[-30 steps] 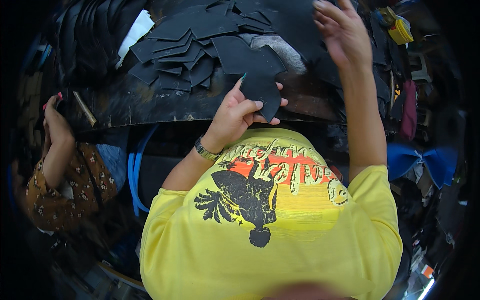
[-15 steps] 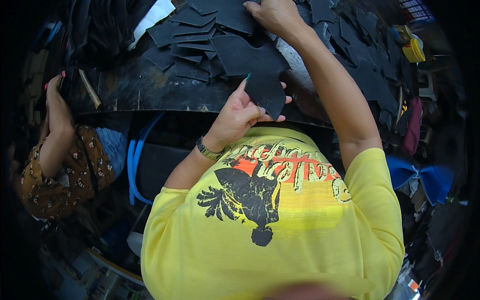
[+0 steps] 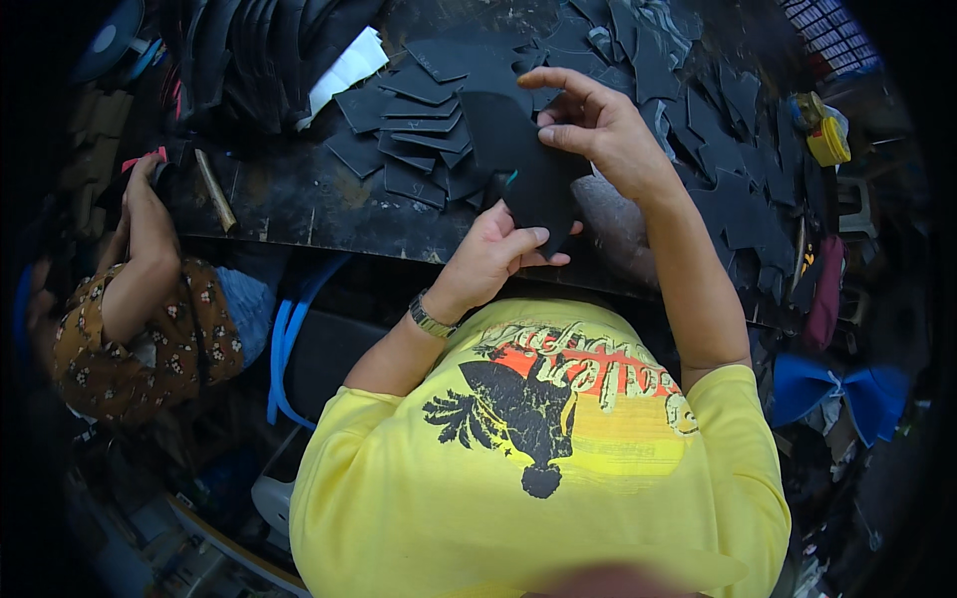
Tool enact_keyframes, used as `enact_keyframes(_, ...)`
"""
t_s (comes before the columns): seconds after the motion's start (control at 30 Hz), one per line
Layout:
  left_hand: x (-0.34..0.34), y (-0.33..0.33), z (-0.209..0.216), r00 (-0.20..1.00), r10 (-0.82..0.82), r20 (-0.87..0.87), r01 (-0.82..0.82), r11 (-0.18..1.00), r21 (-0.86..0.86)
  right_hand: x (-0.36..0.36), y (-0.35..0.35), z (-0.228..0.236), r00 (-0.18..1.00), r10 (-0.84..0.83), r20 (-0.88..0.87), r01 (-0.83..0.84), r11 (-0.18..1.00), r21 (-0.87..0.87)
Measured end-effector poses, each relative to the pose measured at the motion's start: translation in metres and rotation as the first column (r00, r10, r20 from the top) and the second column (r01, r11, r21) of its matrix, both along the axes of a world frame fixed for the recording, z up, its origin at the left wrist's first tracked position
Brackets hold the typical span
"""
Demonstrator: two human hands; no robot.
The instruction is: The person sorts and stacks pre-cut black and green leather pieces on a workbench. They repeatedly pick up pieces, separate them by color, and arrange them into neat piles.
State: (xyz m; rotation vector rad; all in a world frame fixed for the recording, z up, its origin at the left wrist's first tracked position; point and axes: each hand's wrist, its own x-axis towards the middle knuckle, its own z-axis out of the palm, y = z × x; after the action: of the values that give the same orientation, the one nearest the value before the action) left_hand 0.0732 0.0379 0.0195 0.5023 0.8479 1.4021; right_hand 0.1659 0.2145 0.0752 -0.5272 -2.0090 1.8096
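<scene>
My left hand (image 3: pixel 503 242), with a metal-band watch at the wrist, grips the lower end of a flat black cut piece (image 3: pixel 513 149) with an angular outline. A small teal spot shows by its fingertips; what it is I cannot make out. At the piece's upper right edge, my right hand (image 3: pixel 598 125) pinches it between thumb and a finger, while the index finger sticks out above. Just beyond lies an overlapping pile of similar black pieces (image 3: pixel 414 110) with faint pale markings, on the dark worktable (image 3: pixel 299 199).
Thick black stacks (image 3: pixel 244 60) stand far left beside a white sheet (image 3: pixel 344 75). More black pieces (image 3: pixel 733 149) cover the right side, near a yellow container (image 3: pixel 829 143). A wooden stick (image 3: pixel 214 189) lies close to the left edge. Another person (image 3: pixel 150 299) sits left.
My right hand has come back from the far pile toward my left hand. A larger black piece is now upright between both hands. The view has shifted, so the table sits lower.
</scene>
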Motion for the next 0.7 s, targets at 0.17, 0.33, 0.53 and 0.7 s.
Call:
enact_keyframes(0.17, -0.017, -0.018, 0.000, 0.969, 0.126, -0.211, -0.117, 0.992, 0.057, -0.021, 0.013, -0.001, 0.975, -0.117, -0.189, 0.101, 0.991, -0.090)
enact_keyframes(0.33, -0.045, -0.032, 0.006, 0.331, 0.526, -0.783, -0.345, 0.840, 0.419, -0.051, 0.007, -0.007, 0.965, -0.253, -0.074, 0.260, 0.866, 0.427)
enact_keyframes(0.53, -0.083, -0.037, 0.014, -0.208, 0.396, -0.894, -0.348, 0.825, 0.446, -0.019, -0.038, -0.013, 0.939, -0.319, 0.131, 0.127, 0.672, 0.730)
enact_keyframes(0.7, -0.115, -0.030, 0.011, -0.056, 0.368, -0.928, -0.304, 0.879, 0.366, -0.018, -0.048, -0.023, 0.935, -0.286, 0.208, 0.103, 0.783, 0.614)
